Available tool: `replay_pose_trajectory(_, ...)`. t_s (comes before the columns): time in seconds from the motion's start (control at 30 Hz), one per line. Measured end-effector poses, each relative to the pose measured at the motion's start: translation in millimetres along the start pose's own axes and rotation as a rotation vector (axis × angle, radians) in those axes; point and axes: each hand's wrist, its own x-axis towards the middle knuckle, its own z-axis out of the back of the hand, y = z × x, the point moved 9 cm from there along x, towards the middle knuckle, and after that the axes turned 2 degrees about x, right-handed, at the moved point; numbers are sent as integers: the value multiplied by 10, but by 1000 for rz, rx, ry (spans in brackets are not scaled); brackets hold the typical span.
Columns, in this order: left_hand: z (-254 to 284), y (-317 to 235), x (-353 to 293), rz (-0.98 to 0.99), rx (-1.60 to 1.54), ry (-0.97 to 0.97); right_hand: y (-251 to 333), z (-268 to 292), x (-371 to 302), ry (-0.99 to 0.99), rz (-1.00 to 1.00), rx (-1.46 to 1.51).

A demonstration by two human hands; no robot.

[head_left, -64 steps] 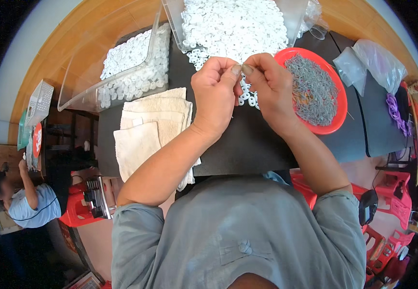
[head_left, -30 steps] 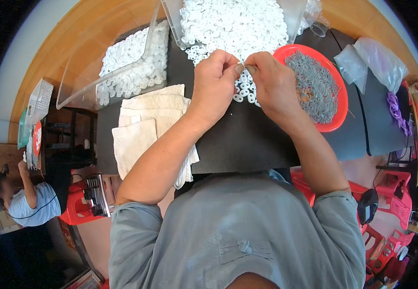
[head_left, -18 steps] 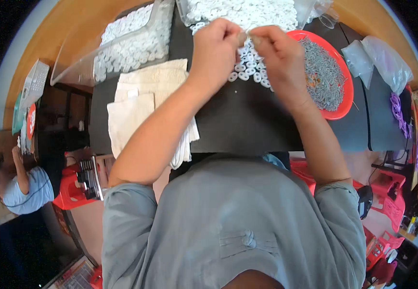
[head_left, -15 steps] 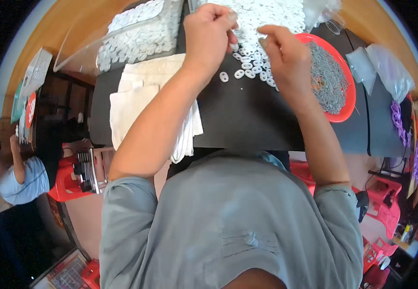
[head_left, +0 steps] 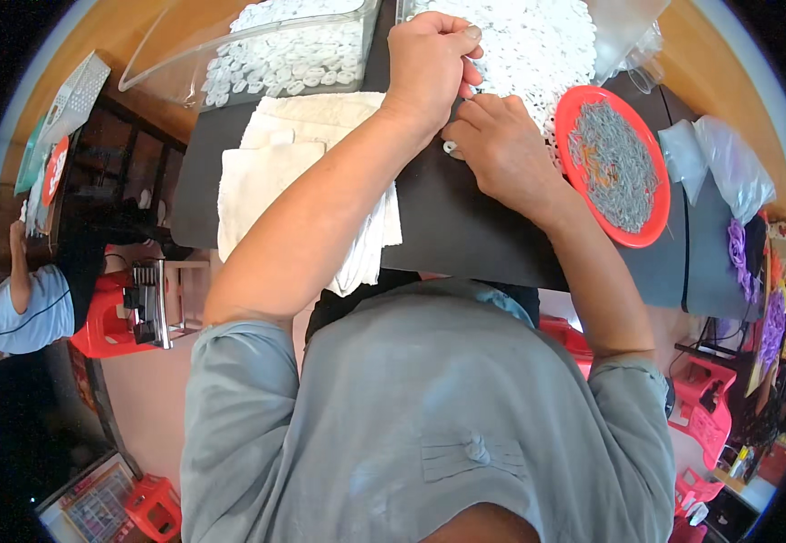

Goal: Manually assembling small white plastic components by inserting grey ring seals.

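My left hand (head_left: 429,68) is raised over the table's far part, thumb and fingers pinched together; whatever they hold is too small or hidden to make out. Just below and to its right, my right hand (head_left: 506,149) is lowered to the dark tabletop, palm down with fingers curled. A small white oval piece (head_left: 450,146) with a hole shows at its thumb and forefinger tips, between them. Beyond both hands spreads a large heap of white oval pieces (head_left: 538,45), partly covered by the hands. To the right stands a red dish (head_left: 660,195) full of thin grey metal pieces.
A clear plastic bin (head_left: 302,27) with more white pieces is at the back left. Folded white cloths (head_left: 271,195) lie under my left forearm. Clear plastic bags (head_left: 732,163) rest at the right. Another person (head_left: 31,303) sits at far left; red stools (head_left: 705,407) stand around.
My right hand has come down and left from beside the heap to the single white oval piece. My left hand stays raised and pinched. The whole view has shifted slightly.
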Motion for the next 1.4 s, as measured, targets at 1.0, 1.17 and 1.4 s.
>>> replay_pose_trajectory(1.0,-335,199,-263,254,-458,105,-459,350,-91,-353,-490,904)
replay_pose_trajectory(1.17,-313,165,-284,211,-395,66,-480,285,-139,-373,-560,1012)
replay_pose_trajectory(1.4,-332,209,-317,226,-380,55,-511,139,-229,-307,-719,1128)
